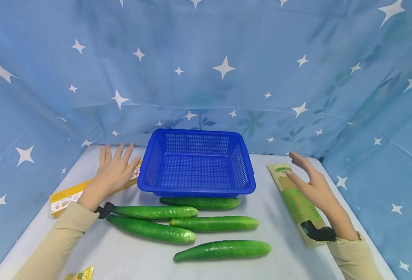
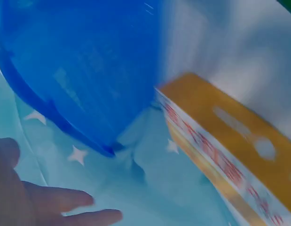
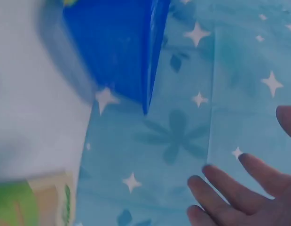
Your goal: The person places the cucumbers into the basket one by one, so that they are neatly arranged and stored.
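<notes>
A blue plastic basket (image 1: pixel 196 192) stands at the back middle of the white table, with nothing inside. My left hand (image 1: pixel 113 171) is spread with straight fingers just left of it, above a yellow-orange box (image 1: pixel 71 194). Over a green and tan packet (image 1: pixel 298 202) on the right hovers my right hand (image 1: pixel 314 186), fingers extended and thumb apart. Neither hand holds anything. Several cucumbers lie in front of the basket, among them a front cucumber (image 1: pixel 223 250) and a cucumber (image 1: pixel 202 203) close against the basket's near side. The left wrist view shows the box (image 2: pixel 230 127) beside the basket (image 2: pixel 89 61).
At the near left edge lies a small yellow wrapped packet (image 1: pixel 81 274), partly cut off by the frame. Blue star-patterned cloth (image 1: pixel 199 77) hangs behind the table (image 1: pixel 129 256) and along both sides.
</notes>
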`<state>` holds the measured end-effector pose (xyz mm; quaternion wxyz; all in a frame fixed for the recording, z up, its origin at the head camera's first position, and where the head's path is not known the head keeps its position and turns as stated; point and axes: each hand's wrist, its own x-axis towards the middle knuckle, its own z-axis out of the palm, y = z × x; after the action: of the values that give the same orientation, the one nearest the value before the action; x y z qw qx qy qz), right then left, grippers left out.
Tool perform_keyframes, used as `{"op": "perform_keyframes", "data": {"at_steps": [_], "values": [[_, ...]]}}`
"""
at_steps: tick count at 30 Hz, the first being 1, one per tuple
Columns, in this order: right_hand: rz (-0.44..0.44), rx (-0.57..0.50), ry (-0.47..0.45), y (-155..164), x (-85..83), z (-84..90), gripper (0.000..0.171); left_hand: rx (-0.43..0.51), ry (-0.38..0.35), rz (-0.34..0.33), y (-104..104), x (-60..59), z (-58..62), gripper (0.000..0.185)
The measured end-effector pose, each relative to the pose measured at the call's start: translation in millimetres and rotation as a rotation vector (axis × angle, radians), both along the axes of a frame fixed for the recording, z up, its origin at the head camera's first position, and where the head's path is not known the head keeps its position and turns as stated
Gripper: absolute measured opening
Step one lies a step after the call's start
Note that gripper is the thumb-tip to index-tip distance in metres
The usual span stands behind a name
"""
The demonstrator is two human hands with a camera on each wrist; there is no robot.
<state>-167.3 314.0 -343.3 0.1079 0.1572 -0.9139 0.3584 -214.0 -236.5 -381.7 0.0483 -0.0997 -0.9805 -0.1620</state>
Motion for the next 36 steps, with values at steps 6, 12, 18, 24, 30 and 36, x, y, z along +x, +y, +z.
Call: {"op": "perform_keyframes", "data": {"at_steps": [6,12,18,24,30,36], "values": [[0.083,-0.212,-0.095,-3.4,21.1,-6.9,0.040,0.028,-0.092,-0.049,22.4,-3.8,2.5,0.090],[0.081,-0.320,-0.368,-15.4,48.7,-46.8,0.036,-0.019,-0.077,-0.157,33.9,-6.9,-8.2,0.093],[0.146,-0.333,-0.738,-26.8,60.9,-91.3,0.050,-0.007,-0.083,-0.207,37.1,-9.1,-14.7,0.088],[0.160,-0.353,-0.767,-28.5,64.1,-109.2,0.063,-0.021,-0.118,-0.199,39.1,-5.3,-16.0,0.080],[0.130,-0.377,-0.756,-29.9,67.5,-111.9,0.063,-0.011,-0.123,-0.190,39.6,-4.5,-16.3,0.078],[0.118,-0.330,-0.754,-28.4,71.4,-111.2,0.041,-0.003,-0.135,-0.193,39.7,-8.6,-17.1,0.077]]}}
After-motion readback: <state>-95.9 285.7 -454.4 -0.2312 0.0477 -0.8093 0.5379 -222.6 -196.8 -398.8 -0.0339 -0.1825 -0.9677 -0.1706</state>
